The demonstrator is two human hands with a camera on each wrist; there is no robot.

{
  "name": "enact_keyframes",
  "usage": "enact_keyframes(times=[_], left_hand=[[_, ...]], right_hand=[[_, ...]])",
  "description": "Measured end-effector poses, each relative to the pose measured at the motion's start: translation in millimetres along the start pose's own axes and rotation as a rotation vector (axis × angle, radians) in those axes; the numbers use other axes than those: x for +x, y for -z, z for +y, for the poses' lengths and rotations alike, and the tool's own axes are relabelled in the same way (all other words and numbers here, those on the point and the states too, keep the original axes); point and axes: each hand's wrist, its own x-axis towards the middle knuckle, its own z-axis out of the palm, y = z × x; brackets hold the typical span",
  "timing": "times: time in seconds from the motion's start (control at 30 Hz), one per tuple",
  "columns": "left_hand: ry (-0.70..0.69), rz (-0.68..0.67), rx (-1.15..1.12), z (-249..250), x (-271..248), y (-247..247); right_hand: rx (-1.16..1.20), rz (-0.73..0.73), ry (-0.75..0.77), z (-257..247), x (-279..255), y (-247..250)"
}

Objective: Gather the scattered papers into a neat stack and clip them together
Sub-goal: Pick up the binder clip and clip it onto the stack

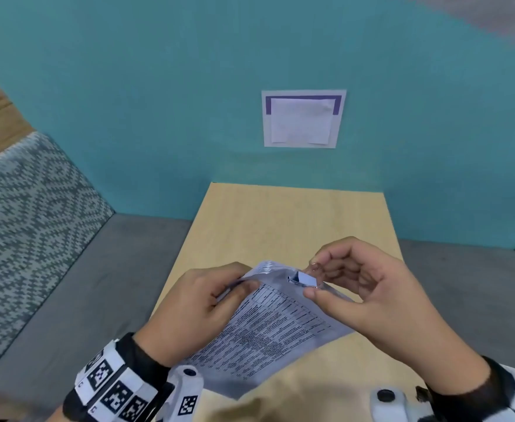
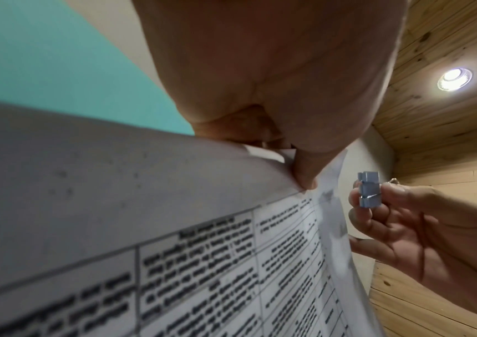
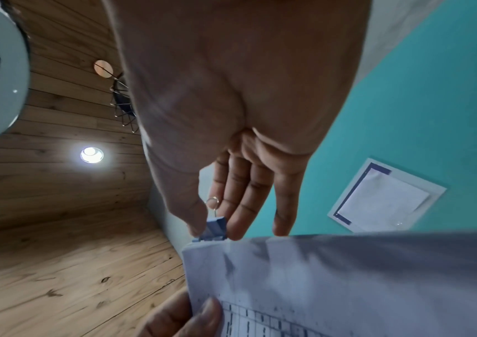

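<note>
A stack of printed papers (image 1: 268,330) with table text is lifted off the light wooden table (image 1: 280,220). My left hand (image 1: 198,303) pinches its upper left edge between thumb and fingers; the same pinch on the papers (image 2: 231,262) shows in the left wrist view at my left hand (image 2: 303,180). My right hand (image 1: 356,287) pinches a small blue binder clip (image 1: 303,281) by its wire handles, right at the stack's top edge. In the left wrist view the clip (image 2: 456,192) sits just off the paper's edge. The right wrist view shows the clip (image 3: 214,230) touching the corner of the papers (image 3: 347,285).
A teal wall (image 1: 158,102) rises behind the table, with a white notice (image 1: 303,118) stuck on it. A grey bench seat (image 1: 82,300) and a patterned cushion (image 1: 27,226) lie to the left. More grey seat lies to the right.
</note>
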Motion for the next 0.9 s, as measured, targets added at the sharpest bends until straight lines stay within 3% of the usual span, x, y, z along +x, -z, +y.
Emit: enact_keyframes(times=[0.43, 0.9], left_hand=[[0.04, -0.029, 0.044, 1, -14, -1], [0.047, -0.018, 0.046, 3, -8, 6]], right_hand=[[0.08, -0.018, -0.174, 4, 3, -1], [-0.12, 0.125, 0.036, 7, 7, -17]])
